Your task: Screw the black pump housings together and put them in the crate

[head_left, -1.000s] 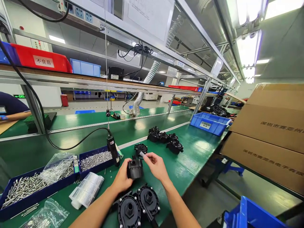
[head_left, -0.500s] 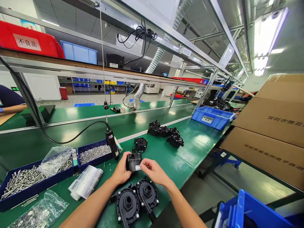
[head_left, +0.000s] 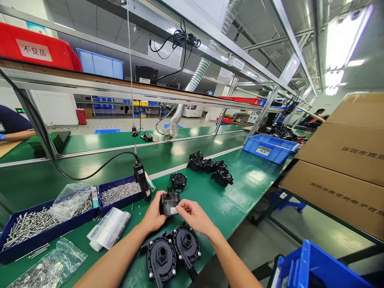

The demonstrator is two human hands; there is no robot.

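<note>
My left hand (head_left: 155,214) is wrapped round a small black pump (head_left: 168,202) with a spout on top, held just above the green bench. A white label (head_left: 173,210) shows low on the pump's side. The fingers of my right hand (head_left: 192,212) are curled, thumb and fingertip pinched at the label's right edge. Two larger-looking black pumps, a left one (head_left: 161,258) and a right one (head_left: 186,242), lie face up below my hands. Just beyond the held pump sits another black pump (head_left: 178,182). A roll of clear label sheet (head_left: 109,229) lies left of my left forearm.
A black electric screwdriver (head_left: 141,180) hangs on a cord. Blue trays hold long screws (head_left: 33,228) and small nuts (head_left: 121,195); a bag of washers (head_left: 49,266) lies in front. Several pumps (head_left: 222,177) stand farther back near a blue crate (head_left: 268,150). Cardboard boxes (head_left: 336,172) are stacked right.
The view has shifted slightly. Both hands keep nearly the same hold on the pump, my right fingertips still at its label.
</note>
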